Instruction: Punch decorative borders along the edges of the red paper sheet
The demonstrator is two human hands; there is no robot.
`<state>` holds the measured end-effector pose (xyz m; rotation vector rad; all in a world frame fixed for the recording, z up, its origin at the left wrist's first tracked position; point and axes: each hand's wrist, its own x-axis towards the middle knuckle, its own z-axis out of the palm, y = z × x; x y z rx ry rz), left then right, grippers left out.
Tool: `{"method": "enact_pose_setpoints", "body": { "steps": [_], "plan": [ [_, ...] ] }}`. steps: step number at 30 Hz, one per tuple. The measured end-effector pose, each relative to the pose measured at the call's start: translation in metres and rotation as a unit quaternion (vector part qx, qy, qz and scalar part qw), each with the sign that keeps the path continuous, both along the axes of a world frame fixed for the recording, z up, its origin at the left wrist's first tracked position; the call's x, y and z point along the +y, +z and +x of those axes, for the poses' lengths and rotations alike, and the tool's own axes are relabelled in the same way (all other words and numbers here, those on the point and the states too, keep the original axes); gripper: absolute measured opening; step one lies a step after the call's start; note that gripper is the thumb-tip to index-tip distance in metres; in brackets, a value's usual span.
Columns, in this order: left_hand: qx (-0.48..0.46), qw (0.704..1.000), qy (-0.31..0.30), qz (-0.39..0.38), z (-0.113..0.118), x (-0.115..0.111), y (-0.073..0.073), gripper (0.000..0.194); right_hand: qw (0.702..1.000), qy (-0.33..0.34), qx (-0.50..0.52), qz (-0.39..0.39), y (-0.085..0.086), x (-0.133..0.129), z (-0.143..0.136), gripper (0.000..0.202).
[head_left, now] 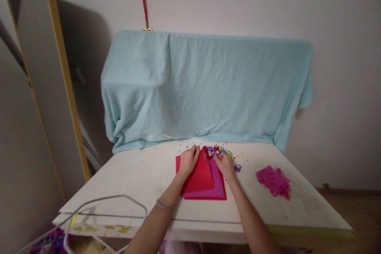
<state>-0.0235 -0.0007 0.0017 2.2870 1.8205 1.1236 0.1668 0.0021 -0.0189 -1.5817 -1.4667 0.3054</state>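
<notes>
A red paper sheet (200,178) lies askew on a stack of pink and red paper (218,182). Small marks or holes show near its upper right corner. My left hand (189,161) rests over the sheet's far left part, fingers bent together at its top edge. My right hand (226,165) is closed beside the corner, its fingertips at a small purple piece with an eye (216,153). Around the fingertips stand several similar red, purple and green pieces with eyes, including a red one (210,155) and a green one (229,153). The fingers partly hide them.
On the right of the white table (149,182) lies a pile of magenta cut paper (274,181). Tiny red paper bits dot the far side. A light blue cloth (208,87) hangs behind. A grey cable (113,197) loops over the front left edge.
</notes>
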Motion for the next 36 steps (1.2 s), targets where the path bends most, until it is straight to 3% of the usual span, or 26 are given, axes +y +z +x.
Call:
{"method": "enact_pose_setpoints", "body": {
  "steps": [7,13,21,24,30,36],
  "plan": [
    [0.0,1.0,0.003,0.002,0.0,0.001,-0.001,0.036,1.0,0.02,0.014,-0.001,0.0,0.0,0.003,0.02],
    [-0.002,1.0,-0.001,-0.008,0.0,0.001,0.0,0.036,0.999,0.019,-0.006,0.034,0.003,-0.003,0.0,0.027],
    [-0.003,1.0,-0.006,-0.001,0.0,0.001,0.0,0.036,0.98,-0.134,0.009,0.146,0.017,-0.005,0.013,0.03],
    [-0.004,1.0,-0.005,-0.004,0.0,0.0,0.002,0.036,0.969,-0.161,-0.006,0.188,0.019,-0.003,0.02,0.026],
    [-0.005,1.0,0.001,-0.015,0.001,-0.001,0.003,0.035,0.971,-0.099,-0.15,0.157,0.011,0.0,0.022,0.031],
    [0.001,1.0,0.002,-0.013,0.001,-0.002,0.003,0.036,0.951,-0.025,-0.282,0.123,0.005,-0.001,0.01,0.041]
  ]
}}
